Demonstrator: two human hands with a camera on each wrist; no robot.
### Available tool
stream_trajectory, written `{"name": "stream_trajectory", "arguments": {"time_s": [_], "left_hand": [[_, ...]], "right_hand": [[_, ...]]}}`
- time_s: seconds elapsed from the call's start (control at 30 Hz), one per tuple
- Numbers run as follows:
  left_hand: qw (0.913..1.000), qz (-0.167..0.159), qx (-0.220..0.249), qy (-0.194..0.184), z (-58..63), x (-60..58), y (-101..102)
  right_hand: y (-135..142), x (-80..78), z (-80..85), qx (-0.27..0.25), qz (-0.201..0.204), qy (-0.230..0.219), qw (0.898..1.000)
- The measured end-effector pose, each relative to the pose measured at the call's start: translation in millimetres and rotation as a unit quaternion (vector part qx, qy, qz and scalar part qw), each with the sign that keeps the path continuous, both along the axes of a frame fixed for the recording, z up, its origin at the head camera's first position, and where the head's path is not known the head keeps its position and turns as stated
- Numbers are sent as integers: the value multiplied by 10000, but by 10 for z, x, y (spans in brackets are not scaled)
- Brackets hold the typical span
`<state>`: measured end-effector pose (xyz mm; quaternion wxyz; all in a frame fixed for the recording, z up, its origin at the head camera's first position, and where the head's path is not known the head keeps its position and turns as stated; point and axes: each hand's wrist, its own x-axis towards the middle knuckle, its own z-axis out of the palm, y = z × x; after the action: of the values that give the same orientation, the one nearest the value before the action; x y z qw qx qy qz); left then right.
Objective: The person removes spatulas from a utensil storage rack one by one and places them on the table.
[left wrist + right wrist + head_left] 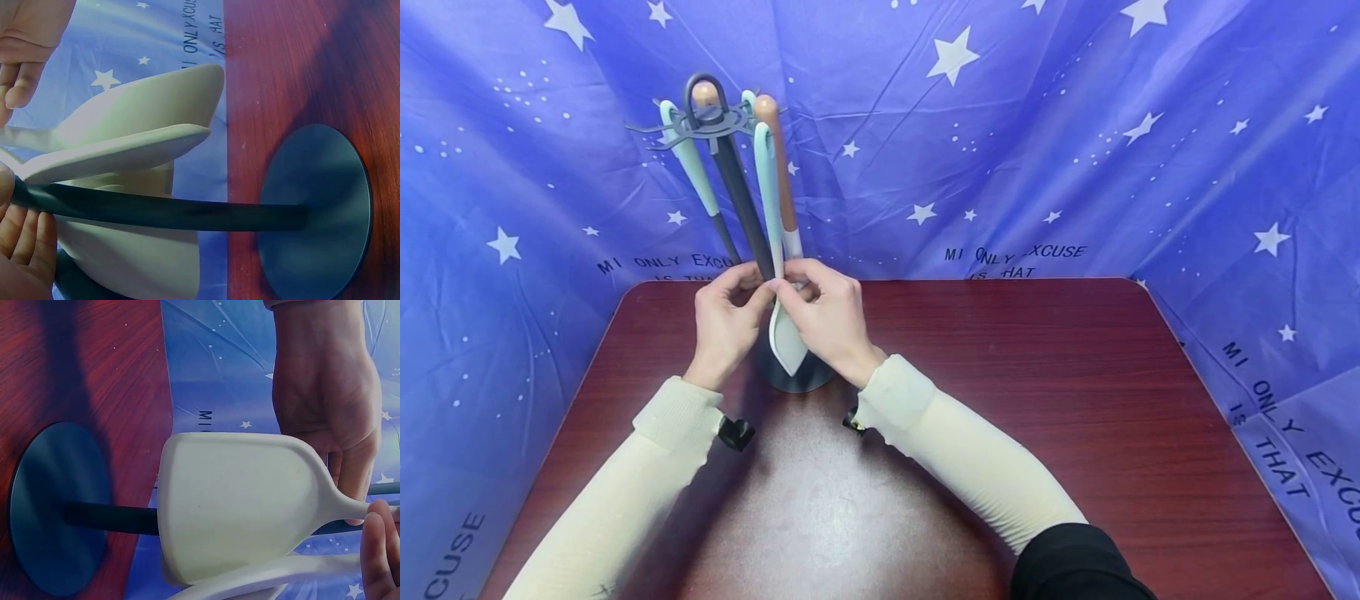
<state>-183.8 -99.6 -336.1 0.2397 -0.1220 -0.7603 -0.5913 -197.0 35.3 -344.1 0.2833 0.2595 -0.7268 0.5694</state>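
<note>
A dark utensil stand (741, 196) with a hooked top ring and a round base (331, 169) leans left in the head view. In front hangs a spatula (764, 162) with a mint handle and a white head. My right hand (831, 321) pinches this spatula's neck between thumb and fingers. Around the stand's pole (187, 212), just left of that neck, my left hand (724, 325) holds with thumb and fingers. Both thumbs meet at the neck in the head view. The right wrist view shows a broad white turner (237, 494) hanging before the pole.
Other utensils hang from the ring: one with a mint handle (698, 179) on the left and one with a wooden handle (778, 167) on the right. The stand is on a reddish-brown table (1037, 400). A blue star-patterned curtain (1037, 142) surrounds it.
</note>
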Motion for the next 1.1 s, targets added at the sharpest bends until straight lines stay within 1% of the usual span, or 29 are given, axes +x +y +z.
{"name": "stream_trajectory", "arguments": {"time_s": [0.37,0.47,0.7,0.9,1.1], "left_hand": [[9999,131,-110,-1,6,5,12],[9999,108,-57,-11,5,4,12],[9999,88,-35,46,-5,2,14],[9999,91,46,20,-21,0,10],[9997,77,211,-34,-26,0,21]], "right_hand": [[-4,29,42,-221,10,-61,9997],[13,36,23,-251,17,-86,9996],[34,69,-5,-319,81,34,9995],[50,108,-42,-342,110,67,9993],[89,178,-49,-375,153,-70,9992]]}}
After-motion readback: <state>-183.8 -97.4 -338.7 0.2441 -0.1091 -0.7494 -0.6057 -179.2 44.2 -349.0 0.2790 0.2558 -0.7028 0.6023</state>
